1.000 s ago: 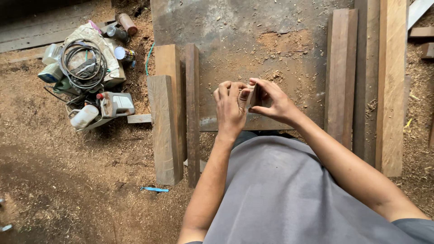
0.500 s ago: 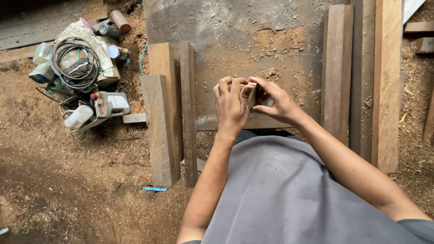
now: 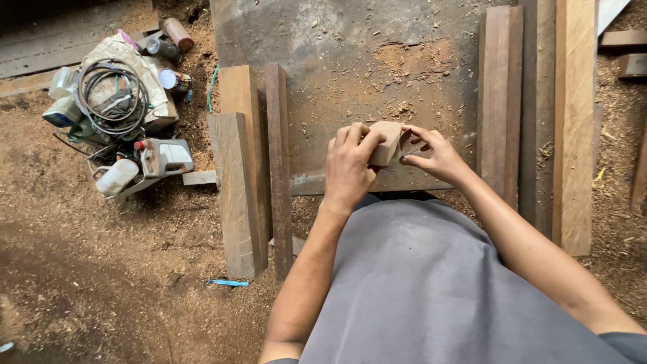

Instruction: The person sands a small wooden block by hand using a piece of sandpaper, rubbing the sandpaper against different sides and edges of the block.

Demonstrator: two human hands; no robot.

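Since the earlier frames: small wooden block (image 3: 386, 143) turned upward between the hands, its pale broad face now showing; camera view shifted slightly, surroundings unchanged.

Left hand (image 3: 350, 165): fingers curled over the block's near and left side, thumb along its face; closed on the block.
Right hand (image 3: 431, 154): fingers pinching the block's right end, where a darker fold, possibly abrasive paper, shows; whether the hand holds paper or bare wood cannot be told.
Block: held just above the grey metal surface (image 3: 350, 61), near its front edge, directly before the person's grey shirt.
Surface: scattered with shavings and a patch of reddish sawdust (image 3: 418, 57).
Left of the surface: three timber lengths (image 3: 249, 168) lying side by side, the outermost shortest and palest.
Right of the surface: long planks (image 3: 539, 114) running away from the viewer, one dark, one light.
Far left, on the sawdust-covered ground: heap of gear with a coiled cable (image 3: 108, 91), spray cans (image 3: 168, 40), pale plastic containers (image 3: 118, 176).
Ground near the timber: short blue strip (image 3: 228, 282).

Handling judgement: the work would go best with the left hand holding the block steady, the right working evenly along the end, and the piece kept over the surface so it cannot drop into the sawdust.
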